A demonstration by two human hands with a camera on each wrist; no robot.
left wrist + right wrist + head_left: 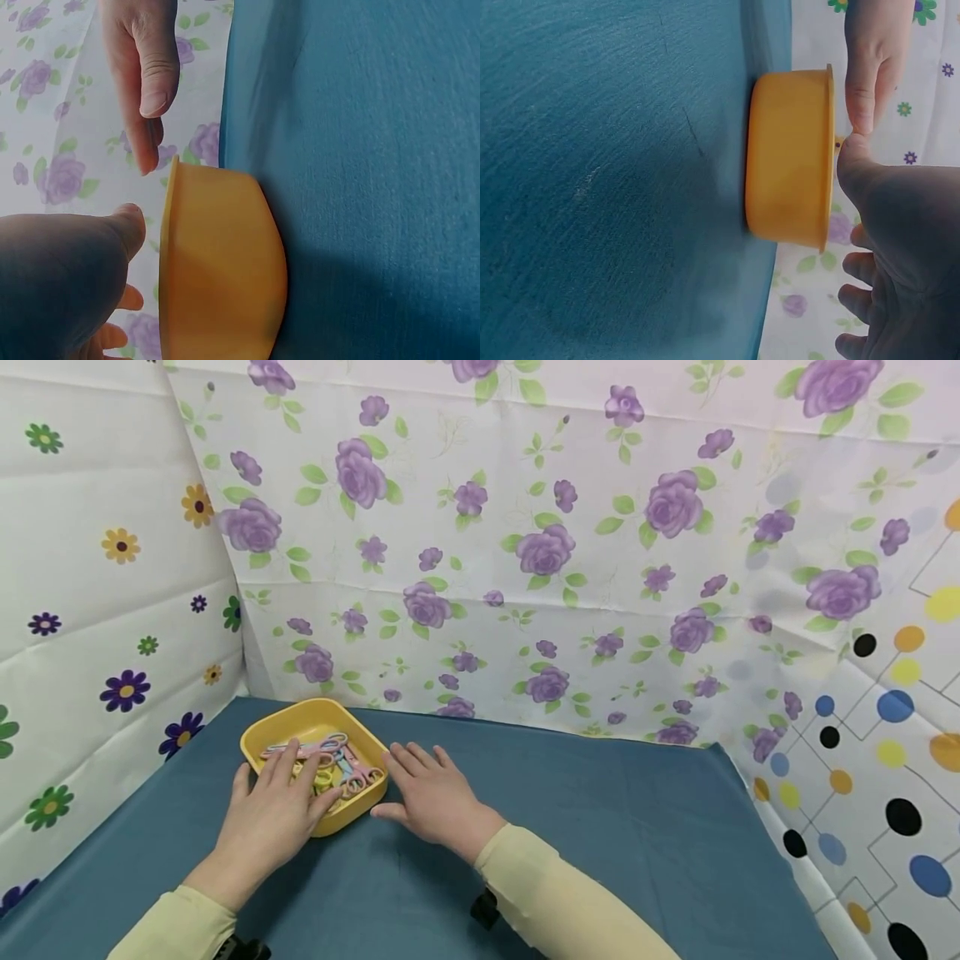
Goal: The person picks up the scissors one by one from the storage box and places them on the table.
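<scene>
"Overhead, a person's left hand (273, 806) spreads across a yellow tray (311, 714) of pastel scissors (330, 746), near the back left corner of a blue-covered desk (600, 827). The right hand (431, 797) lies just beside the tray's right rim."

"And the grip?"

"Slack on both sides: left fingers extended and apart, right fingers nearly straight, neither seen holding anything. Whether the left fingertips touch the scissors, I cannot tell. Sound handling, in my judgement, takes one pair by its loops while the right palm braces the tray."

"What does the left wrist view add?"

"It shows the tray upright on the desk, its wall hiding the contents. The right fingertips appear just clear of the rim, so bracing calls for a slight move inward."

"And the right wrist?"

"A small yellow piece (839, 142) rises above the rim near both thumbs; contact is unclear. With scissors overlapping, a slow lift from the top probably beats a sideways tug."
</scene>
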